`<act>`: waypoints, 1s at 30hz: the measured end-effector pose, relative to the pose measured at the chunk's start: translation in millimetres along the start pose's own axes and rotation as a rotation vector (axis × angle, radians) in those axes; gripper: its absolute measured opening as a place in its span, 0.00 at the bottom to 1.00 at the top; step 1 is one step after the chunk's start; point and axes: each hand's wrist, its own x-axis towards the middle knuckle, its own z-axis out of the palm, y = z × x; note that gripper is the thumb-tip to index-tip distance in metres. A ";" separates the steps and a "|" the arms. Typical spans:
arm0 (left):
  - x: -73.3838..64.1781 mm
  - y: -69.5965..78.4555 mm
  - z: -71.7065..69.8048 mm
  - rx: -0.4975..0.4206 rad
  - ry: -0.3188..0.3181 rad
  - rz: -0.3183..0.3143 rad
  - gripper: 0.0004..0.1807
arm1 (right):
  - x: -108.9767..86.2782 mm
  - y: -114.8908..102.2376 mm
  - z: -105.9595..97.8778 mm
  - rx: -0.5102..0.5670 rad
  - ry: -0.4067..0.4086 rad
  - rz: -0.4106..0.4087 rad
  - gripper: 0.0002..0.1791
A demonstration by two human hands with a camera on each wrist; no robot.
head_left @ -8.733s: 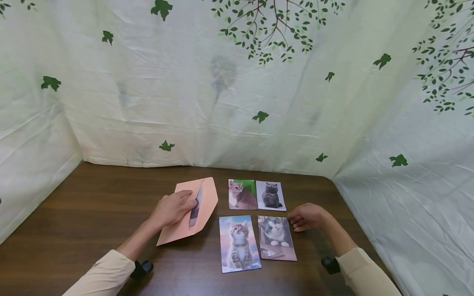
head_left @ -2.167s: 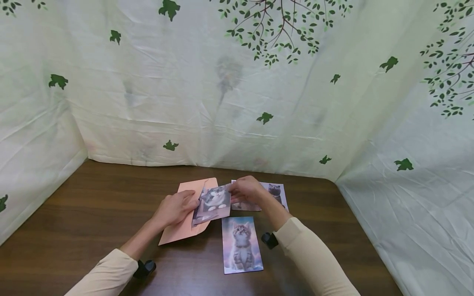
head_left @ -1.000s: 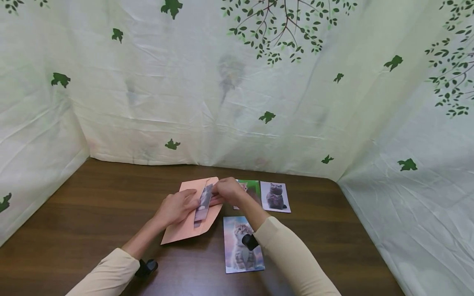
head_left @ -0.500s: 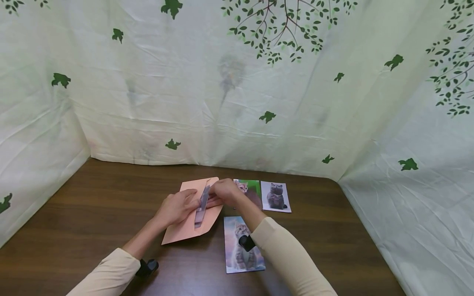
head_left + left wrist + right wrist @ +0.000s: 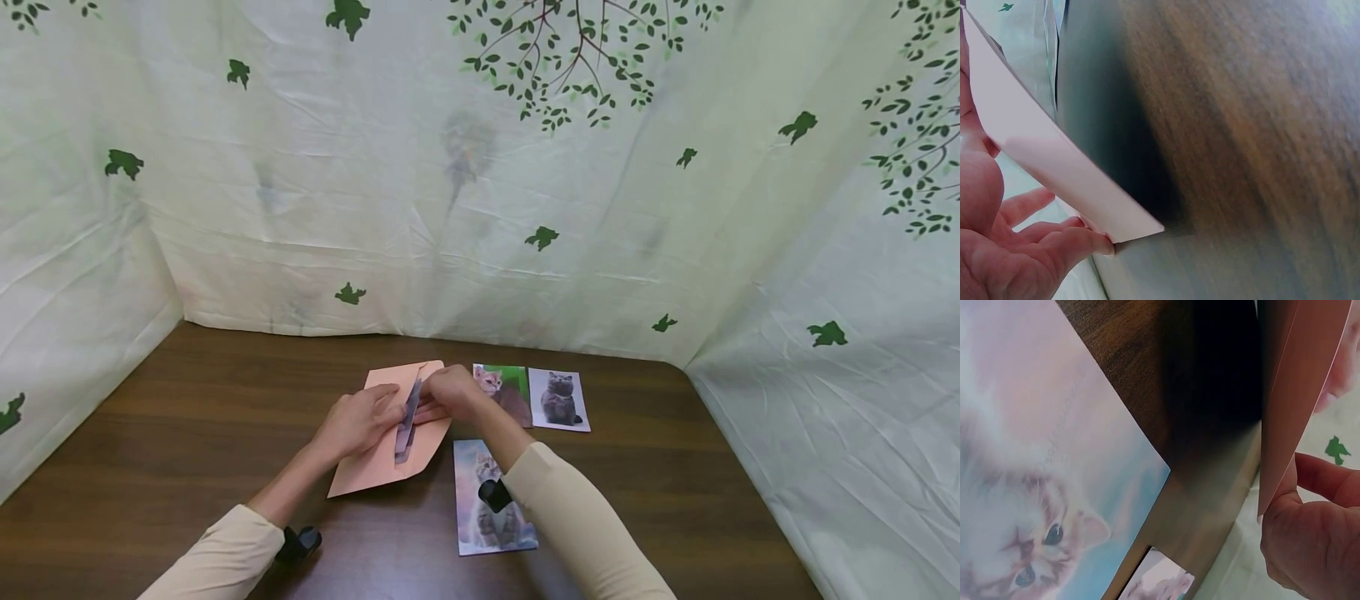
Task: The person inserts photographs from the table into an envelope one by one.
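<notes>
A salmon-pink envelope (image 5: pixel 367 475) lies tilted on the table, its flap side towards the right. My left hand (image 5: pixel 358 423) grips it, fingers spread over its upper face near the mouth. In the mouth a narrow strip of a cat photo (image 5: pixel 408 421) shows; the rest of that print is hidden inside. The fingers of my right hand (image 5: pixel 450 393) are at the mouth, pinching the print's edge over the flap. In the left wrist view the envelope (image 5: pixel 1054 150) is edge-on above the fingers. In the right wrist view my thumb and fingers (image 5: pixel 1316 531) are partly behind the envelope.
A large kitten photo (image 5: pixel 472 517) lies below my right forearm, partly covered by it. Farther back are a photo with a green background (image 5: pixel 513 387) and a grey cat photo (image 5: pixel 558 400). A leaf-patterned white curtain (image 5: pixel 420 208) surrounds the brown table (image 5: pixel 225 400).
My right hand has carried the grey-and-white cat photo from the table's right to the envelope and slid it in until only a strip shows. My left hand has stayed on the envelope.
</notes>
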 end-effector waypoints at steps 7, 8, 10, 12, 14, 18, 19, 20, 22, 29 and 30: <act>-0.6 2.2 0.2 0.004 0.004 0.004 0.28 | 1.8 2.1 0.9 0.014 0.002 -0.010 0.11; -0.5 2.2 0.6 0.004 0.004 0.005 0.28 | 2.3 2.7 1.1 0.017 0.004 -0.012 0.10; 0.2 2.1 1.2 0.004 0.003 0.004 0.28 | 2.8 3.5 1.4 0.024 0.010 -0.013 0.09; 0.5 2.4 1.3 0.005 0.000 0.002 0.28 | 3.3 4.3 1.7 0.026 0.018 -0.011 0.08; 0.5 2.6 1.1 0.008 -0.003 0.001 0.29 | 3.6 4.9 2.0 0.029 0.026 -0.007 0.08; 0.6 1.4 1.0 0.008 -0.002 0.001 0.28 | 3.8 5.4 2.4 0.029 0.035 -0.005 0.08; 0.6 0.9 1.2 0.009 -0.003 0.002 0.28 | 3.7 5.3 2.5 0.029 0.034 -0.006 0.08; 0.6 0.6 1.4 0.009 -0.002 0.003 0.28 | 3.4 5.2 2.5 0.030 0.033 -0.005 0.09; 0.5 0.2 1.4 0.006 0.000 0.002 0.28 | 2.3 4.5 2.6 0.030 0.030 -0.008 0.09; 0.3 -0.5 0.0 -0.013 -0.010 -0.014 0.29 | -1.8 1.3 -0.6 -0.002 -0.010 -0.007 0.11; 0.2 -0.4 -0.2 -0.015 -0.011 -0.016 0.29 | -2.6 0.5 -1.5 -0.005 -0.022 -0.004 0.12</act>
